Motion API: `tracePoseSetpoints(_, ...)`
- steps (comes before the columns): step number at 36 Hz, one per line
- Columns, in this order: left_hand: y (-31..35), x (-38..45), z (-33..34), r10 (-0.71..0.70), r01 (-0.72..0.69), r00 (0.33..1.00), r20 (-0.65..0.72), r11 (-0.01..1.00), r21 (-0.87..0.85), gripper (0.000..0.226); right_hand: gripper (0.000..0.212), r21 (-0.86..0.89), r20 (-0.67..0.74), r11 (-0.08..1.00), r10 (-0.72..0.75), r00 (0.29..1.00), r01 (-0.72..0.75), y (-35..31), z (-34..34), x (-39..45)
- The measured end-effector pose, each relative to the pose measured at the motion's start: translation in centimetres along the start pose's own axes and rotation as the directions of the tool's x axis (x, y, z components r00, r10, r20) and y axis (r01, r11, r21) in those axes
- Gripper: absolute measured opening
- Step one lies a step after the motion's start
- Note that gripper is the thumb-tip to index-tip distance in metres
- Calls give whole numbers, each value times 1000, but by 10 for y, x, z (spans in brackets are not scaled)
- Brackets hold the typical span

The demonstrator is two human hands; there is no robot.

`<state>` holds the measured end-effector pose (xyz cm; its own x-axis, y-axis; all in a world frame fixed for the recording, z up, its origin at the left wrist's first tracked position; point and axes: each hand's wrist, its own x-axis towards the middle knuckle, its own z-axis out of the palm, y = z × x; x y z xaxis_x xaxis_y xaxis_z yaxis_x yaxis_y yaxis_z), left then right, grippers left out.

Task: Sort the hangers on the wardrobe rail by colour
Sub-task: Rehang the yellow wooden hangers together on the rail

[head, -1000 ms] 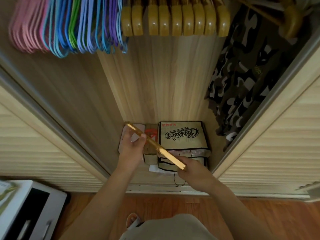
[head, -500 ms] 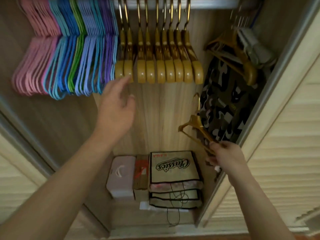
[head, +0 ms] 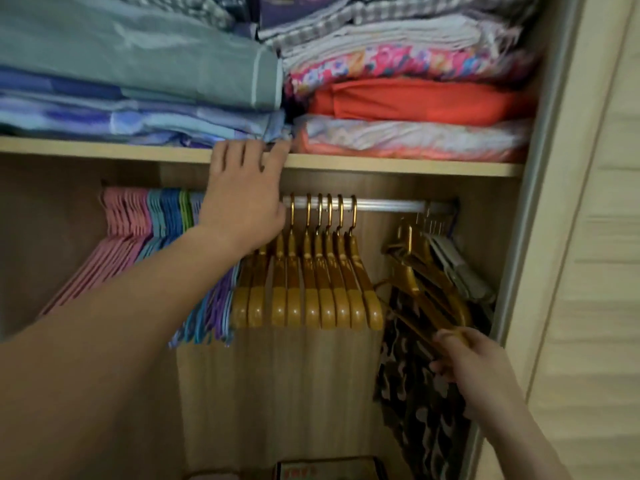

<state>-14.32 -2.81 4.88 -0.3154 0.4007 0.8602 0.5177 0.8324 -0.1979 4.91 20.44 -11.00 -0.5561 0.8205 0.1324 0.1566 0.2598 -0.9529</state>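
- Left hand [head: 244, 199]: we are seeing it raised in front of the wardrobe rail [head: 388, 205], fingers extended and slightly spread, fingertips touching the front edge of the wooden shelf [head: 398, 166]; it is gripping nothing.
- Right hand [head: 474, 375]: we are seeing its fingers curling round the lower end of a loose gold hanger [head: 424, 315], which is slanting up toward the rail's right end, in front of a camouflage garment [head: 412, 403].
- We are noting a row of gold hangers [head: 311, 282] hanging at mid-rail, hooks over the bar.
- We are noting pink hangers [head: 121, 233] hanging at far left, then blue, green and purple hangers [head: 207, 323] beside them, partly hidden by the left forearm.
- We are noting folded bedding [head: 398, 98] lying stacked on the shelf.
- We are unable to tell whether the held hanger's hook is on the rail.
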Motion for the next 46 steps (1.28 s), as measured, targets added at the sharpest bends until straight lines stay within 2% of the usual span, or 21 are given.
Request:
tracePoseSetpoints(9,-4,-2,2,29,-29,1000,7,999,-17,79,16,103,112,994,-46,993,35,-40,14,30)
tracePoseSetpoints(16,-2,-2,2,16,-16,1000,12,999,-44,80,21,172,184,985,-36,982,4,-60,37,64)
tracePoseSetpoints(24,-1,-2,2,6,-5,1000,14,998,-58,83,25,123,257,992,-26,966,-6,-47,58,81)
tracePoseSetpoints(30,0,-1,4,-1,2,1000,19,999,-51,83,30,67,283,997,-59,957,42,-30,69,78)
tracePoseSetpoints(46,0,-2,2,-2,3,1000,22,998,-65,83,29,112,332,993,-78,940,43,-24,73,67)
